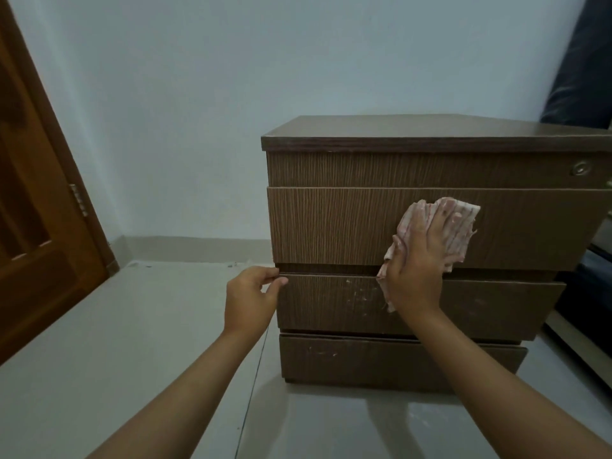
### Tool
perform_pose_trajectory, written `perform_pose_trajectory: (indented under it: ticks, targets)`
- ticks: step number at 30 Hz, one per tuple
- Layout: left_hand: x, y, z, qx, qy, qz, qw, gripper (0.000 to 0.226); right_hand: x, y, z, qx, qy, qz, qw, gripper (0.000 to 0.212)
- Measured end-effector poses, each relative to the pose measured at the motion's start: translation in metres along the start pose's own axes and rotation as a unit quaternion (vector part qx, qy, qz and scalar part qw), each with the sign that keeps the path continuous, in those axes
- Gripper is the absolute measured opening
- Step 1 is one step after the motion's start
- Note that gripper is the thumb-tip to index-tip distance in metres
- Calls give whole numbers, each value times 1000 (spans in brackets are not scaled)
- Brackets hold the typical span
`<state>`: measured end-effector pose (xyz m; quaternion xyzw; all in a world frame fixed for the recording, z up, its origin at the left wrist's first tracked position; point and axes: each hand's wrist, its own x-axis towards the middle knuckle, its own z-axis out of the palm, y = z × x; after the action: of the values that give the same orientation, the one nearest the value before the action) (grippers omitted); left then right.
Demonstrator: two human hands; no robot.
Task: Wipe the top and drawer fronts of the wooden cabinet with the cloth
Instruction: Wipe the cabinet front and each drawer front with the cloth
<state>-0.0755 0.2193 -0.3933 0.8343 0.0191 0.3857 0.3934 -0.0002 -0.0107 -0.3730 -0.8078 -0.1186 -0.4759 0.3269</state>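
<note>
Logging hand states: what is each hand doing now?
Left hand: pinches the top-left corner of the third drawer front.
Right hand: open, pressing the cloth on the second drawer front.

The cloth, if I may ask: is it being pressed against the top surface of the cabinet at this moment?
No, the right hand presses the cloth flat against the second drawer front, below the cabinet top.

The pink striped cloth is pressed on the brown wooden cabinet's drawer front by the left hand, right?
Not quite: the head view shows the right hand pressing the pink striped cloth on the brown wooden cabinet's drawer front. The left hand pinches a lower drawer's edge.
</note>
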Motion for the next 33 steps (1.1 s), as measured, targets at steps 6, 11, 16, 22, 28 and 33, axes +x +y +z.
perform_pose_trajectory:
  ticks: [6,11,16,22,28,33]
  targets:
    - [5,-10,1,26,-9,45,999,18,-25,-10,1,93,12,33,995,59]
    - [12,-14,-2,17,-27,46,998,12,-67,-48,12,157,5,73,985,56]
    - [13,-14,-6,-3,-39,46,998,7,-99,-95,42,177,-48,53,982,59]
    - [8,-13,-18,-4,-65,53,996,8,-117,-114,80,19,-98,63,993,55]
    - [6,-11,-22,15,-74,63,995,6,-118,-111,76,-94,-83,79,989,54]
    - [6,-11,-24,10,-83,76,994,7,-113,-92,60,-97,-73,106,987,52]
